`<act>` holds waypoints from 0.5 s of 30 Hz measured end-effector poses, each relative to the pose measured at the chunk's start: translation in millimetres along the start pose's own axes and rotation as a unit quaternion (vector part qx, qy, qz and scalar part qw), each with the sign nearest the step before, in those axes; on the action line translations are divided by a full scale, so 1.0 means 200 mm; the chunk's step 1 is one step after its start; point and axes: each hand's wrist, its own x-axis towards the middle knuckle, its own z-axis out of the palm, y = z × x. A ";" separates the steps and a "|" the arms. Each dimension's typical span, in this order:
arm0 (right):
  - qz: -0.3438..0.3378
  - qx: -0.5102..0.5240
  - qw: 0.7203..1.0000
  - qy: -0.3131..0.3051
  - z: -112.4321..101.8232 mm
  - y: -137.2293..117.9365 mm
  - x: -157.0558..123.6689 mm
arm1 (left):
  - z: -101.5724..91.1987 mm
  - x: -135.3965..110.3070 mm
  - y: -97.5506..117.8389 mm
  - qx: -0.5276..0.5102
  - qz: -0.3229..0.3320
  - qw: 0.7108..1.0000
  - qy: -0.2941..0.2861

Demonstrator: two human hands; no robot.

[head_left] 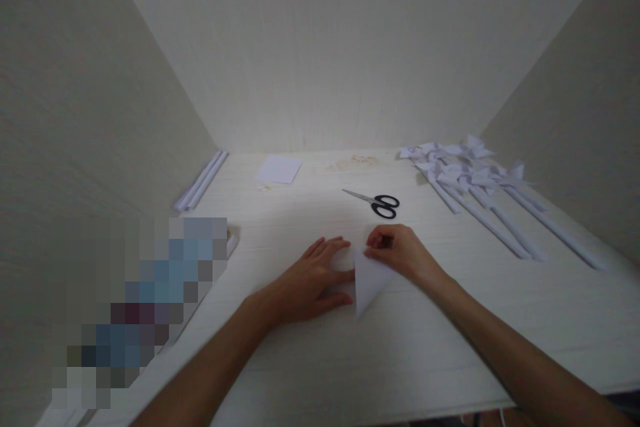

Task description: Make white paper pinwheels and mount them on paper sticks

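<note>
Paper [373, 283]: a white piece showing as a triangle, between the two grips; it lies just right of the left grip's fingertips, and to the near and left side of the right grip's thumb and forefinger.
Key relation: the straight left edge stands against the left grip, while the far end lies at the right grip's fingertips.
Nearer hand: both are at the paper; the right grip overlaps its far side, the left grip meets its left edge.
Paper's long axis: along that left edge, running away from the wearer, across the reach of the left grip's fingers.
Paper's point: a sharp corner aims back toward the wearer, on the near side of the left grip's thumb; the slanted edge climbs from it toward the right grip.
Left grip [320, 275]: spread wide, palm down over the surface [300, 373], a fingertip touching the paper's edge; whether paper lies beneath the hand, I cannot tell.
Right grip [399, 252]: fingers curled, thumb and forefinger close together at the paper's far end; whether they pinch it, I cannot tell.
Scissors [385, 205]: just beyond the right grip, blades pointing left.
Square sheet [280, 169]: well beyond the left grip, leftward.
Paper pinwheels [467, 177]: beyond the right grip, rightward.
</note>
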 end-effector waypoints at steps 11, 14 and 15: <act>-0.017 -0.014 1.000 0.014 0.01 0.01 0.01 | 0.00 0.00 0.00 -0.001 0.004 1.000 -0.002; -0.019 -0.019 0.999 0.019 0.01 0.01 0.01 | 0.00 0.00 0.00 0.001 0.003 1.000 -0.002; -0.018 -0.020 0.999 0.021 0.01 0.01 0.01 | 0.00 0.00 0.00 0.003 0.002 1.000 -0.003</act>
